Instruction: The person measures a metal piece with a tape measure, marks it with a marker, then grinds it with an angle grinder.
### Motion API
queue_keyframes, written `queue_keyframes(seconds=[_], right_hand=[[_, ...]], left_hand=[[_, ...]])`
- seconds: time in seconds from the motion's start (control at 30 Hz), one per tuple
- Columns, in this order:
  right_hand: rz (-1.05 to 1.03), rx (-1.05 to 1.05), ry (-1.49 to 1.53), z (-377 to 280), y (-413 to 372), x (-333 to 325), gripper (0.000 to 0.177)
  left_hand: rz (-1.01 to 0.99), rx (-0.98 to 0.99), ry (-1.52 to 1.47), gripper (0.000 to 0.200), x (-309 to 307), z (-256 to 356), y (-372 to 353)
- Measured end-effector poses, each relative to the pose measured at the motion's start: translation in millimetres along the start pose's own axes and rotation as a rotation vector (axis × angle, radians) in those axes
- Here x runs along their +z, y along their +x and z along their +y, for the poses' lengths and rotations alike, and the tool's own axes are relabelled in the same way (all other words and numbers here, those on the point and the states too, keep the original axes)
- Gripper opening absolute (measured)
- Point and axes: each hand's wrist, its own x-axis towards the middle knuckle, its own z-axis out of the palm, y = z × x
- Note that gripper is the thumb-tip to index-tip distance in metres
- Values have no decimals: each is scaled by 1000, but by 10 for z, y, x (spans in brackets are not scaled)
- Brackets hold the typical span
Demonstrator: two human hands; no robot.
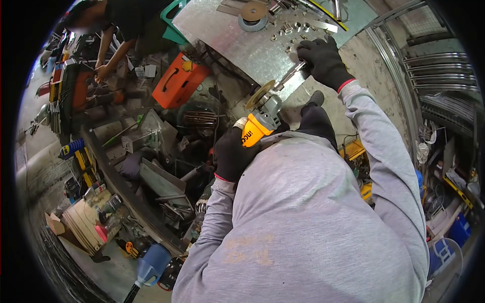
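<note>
My left hand (233, 154), in a black glove, is closed around the body of a yellow angle grinder (256, 129) close to my waist. The grinder's round tan disc (262, 94) faces away from me, near the table's edge. My right hand (324, 61), also gloved in black, is closed on a narrow metal piece (293, 77), which points toward the grinder head. Beyond that hand, several small shiny metal rings (297, 28) stand on the metal-topped table (227, 38). Spare discs (253, 15) lie stacked there too.
An orange toolbox (180, 81) sits left of the table, by a green stool (173, 24). At upper left, another person (113, 43) works with both hands low. Scrap metal fills a framed area (161, 182) at my left. Steel tubes (437, 70) are racked at right.
</note>
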Motion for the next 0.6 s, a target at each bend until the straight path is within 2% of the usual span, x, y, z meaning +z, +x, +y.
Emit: queue_keyframes(seconds=[0.03, 0.1, 0.2, 0.4, 0.53, 0.6], right_hand=[[-3, 1, 1, 0, -3, 0, 26], [-54, 0, 33, -18, -2, -43, 40], [-81, 8, 14, -52, -14, -92, 43], [81, 17, 54, -9, -76, 117, 41], [78, 23, 49, 1, -67, 138, 40], [51, 27, 37, 8, -73, 142, 41]], left_hand=[[-3, -2, -1, 75, 2, -7, 4], [28, 62, 12, 75, 13, -20, 17], [17, 58, 63, 75, 20, -24, 11], [22, 93, 64, 75, 45, -59, 10], [29, 86, 62, 74, 25, -32, 12], [-34, 33, 37, 68, -6, 11, 20]])
